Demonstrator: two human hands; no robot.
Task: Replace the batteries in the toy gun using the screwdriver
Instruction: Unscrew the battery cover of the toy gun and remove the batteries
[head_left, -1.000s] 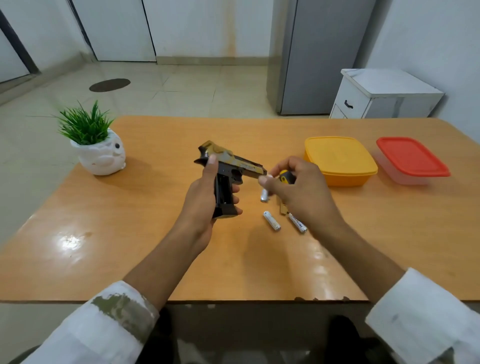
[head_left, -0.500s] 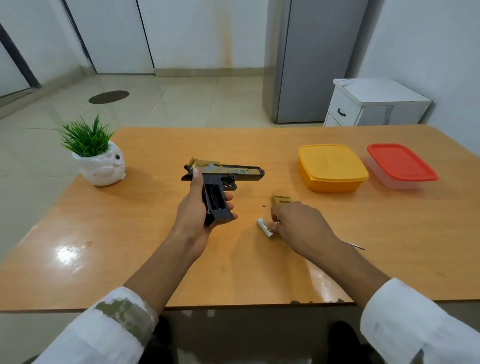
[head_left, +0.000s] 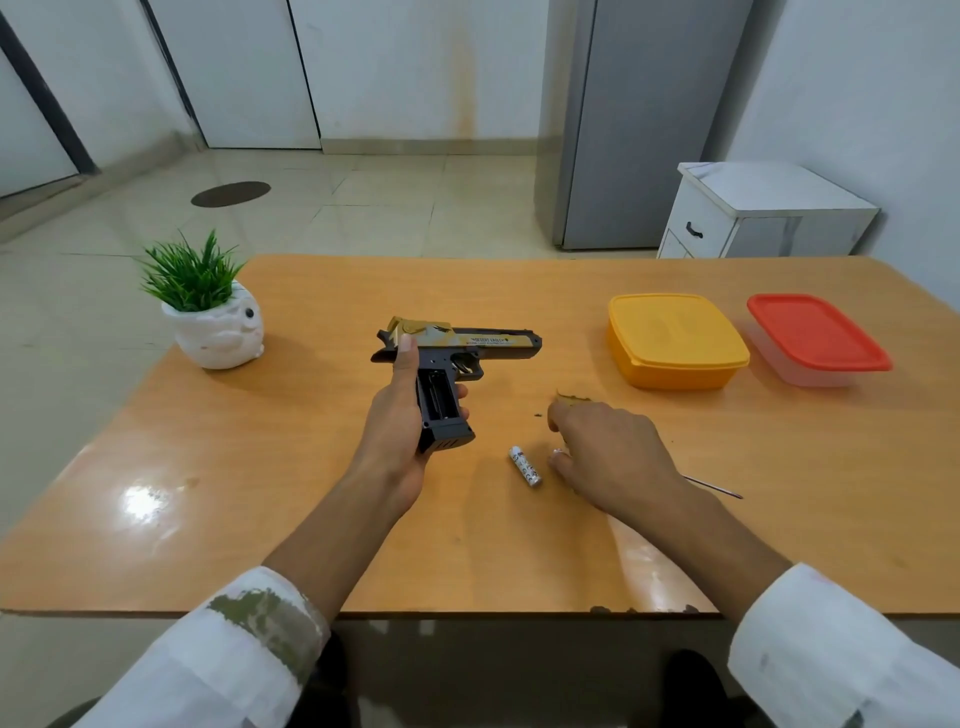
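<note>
My left hand (head_left: 395, 431) grips the black and gold toy gun (head_left: 457, 345) by its handle, just above the table, barrel pointing right. The battery compartment (head_left: 436, 397) in the handle is open and faces me; it looks empty. My right hand (head_left: 608, 452) rests palm down on the table to the right of the gun, fingers curled. The screwdriver's metal shaft (head_left: 711, 486) sticks out to the right from under that hand; the handle is hidden beneath the palm. One silver battery (head_left: 524, 466) lies just left of my right fingers. A gold cover piece (head_left: 571, 398) peeks out beyond the knuckles.
A yellow lidded box (head_left: 675, 338) and a red-lidded box (head_left: 815, 338) stand at the back right of the wooden table (head_left: 260, 493). A white pot with a green plant (head_left: 213, 322) stands at the back left. A white cabinet (head_left: 753, 213) is beyond the table.
My right hand came down from beside the gun to the table with the screwdriver, covering some batteries. My left hand levelled the gun, so the barrel points right.
</note>
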